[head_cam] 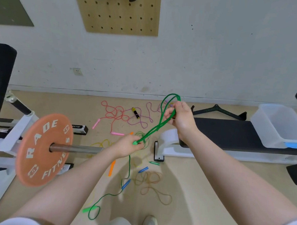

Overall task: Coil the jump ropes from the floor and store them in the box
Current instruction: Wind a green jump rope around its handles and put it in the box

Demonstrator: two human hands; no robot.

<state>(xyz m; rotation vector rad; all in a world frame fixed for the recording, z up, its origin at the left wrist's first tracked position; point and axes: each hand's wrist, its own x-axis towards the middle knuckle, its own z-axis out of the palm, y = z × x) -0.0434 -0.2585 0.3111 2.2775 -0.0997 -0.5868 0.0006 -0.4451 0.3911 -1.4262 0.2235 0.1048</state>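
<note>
Between the two raised hands, fingers first: the right hand (182, 116) has its fingers curled round the top of several loops of a thin bright green jump rope (162, 120), with the loop ends poking up above the knuckles, and the left hand (128, 146) pinches the lower end of those loops together with a light green handle (135, 142) against its fingertips. The looped strands run taut on a slant from one hand to the other. From the left hand the rest of the green cord drops down to the tan floor (209, 184), snakes back toward the person's feet and ends in a small loop beside the second green handle (89, 209). More ropes lie tangled on the floor beyond the hands: a pink rope with pale pink handles (116, 114), a purple rope (144, 119), a yellow one (99, 144) partly hidden by the left forearm, an orange handle (111, 168), and a brown rope with blue handles (151, 183) nearest the feet. Off to the right, a clear plastic storage box (279, 126) sits on the black pad of a weight bench (229, 133), well apart from the ropes. On the left, an orange weight plate (44, 150) hangs on a barbell.
</note>
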